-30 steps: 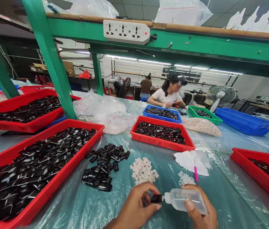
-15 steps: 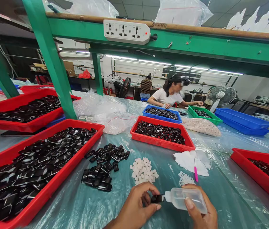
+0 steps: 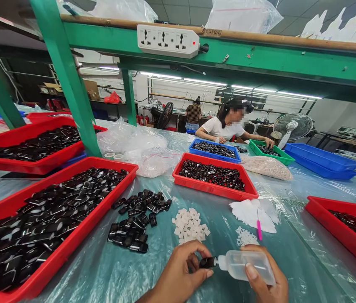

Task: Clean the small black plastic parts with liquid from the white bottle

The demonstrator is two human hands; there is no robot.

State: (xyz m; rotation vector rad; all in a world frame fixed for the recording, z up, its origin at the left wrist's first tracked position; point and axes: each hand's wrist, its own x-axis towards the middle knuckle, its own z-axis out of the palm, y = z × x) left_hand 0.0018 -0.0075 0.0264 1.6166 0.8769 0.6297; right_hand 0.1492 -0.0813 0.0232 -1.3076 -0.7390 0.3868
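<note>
Between the thumb and fingers of my left hand (image 3: 182, 269) is a small black plastic casing (image 3: 207, 263). My right hand (image 3: 270, 275) is wrapped round a translucent squeeze bottle (image 3: 249, 266), which lies on its side in the grip. The bottle's nozzle points left and meets the right end of the casing; whether it touches or goes inside is too small to tell. Just beyond my left hand is a heap of white square pieces (image 3: 190, 225). Tiny clear bits (image 3: 245, 236) lie past the bottle. Further left sit loose black casings (image 3: 133, 223) in a pile.
Red trays of black casings stand left (image 3: 102, 212), mid-table (image 3: 215, 192) and right (image 3: 341, 240). A pink-handled tool (image 3: 259, 230) rests on white sheets (image 3: 247, 212). A green shelf frame (image 3: 259, 52) spans overhead. A co-worker (image 3: 225, 124) sits opposite by a green tray (image 3: 286, 161).
My hands, the casing and the bottle have barely moved, the bottle shifting slightly right. Across the table, the co-worker's hand has moved down into the green tray.
</note>
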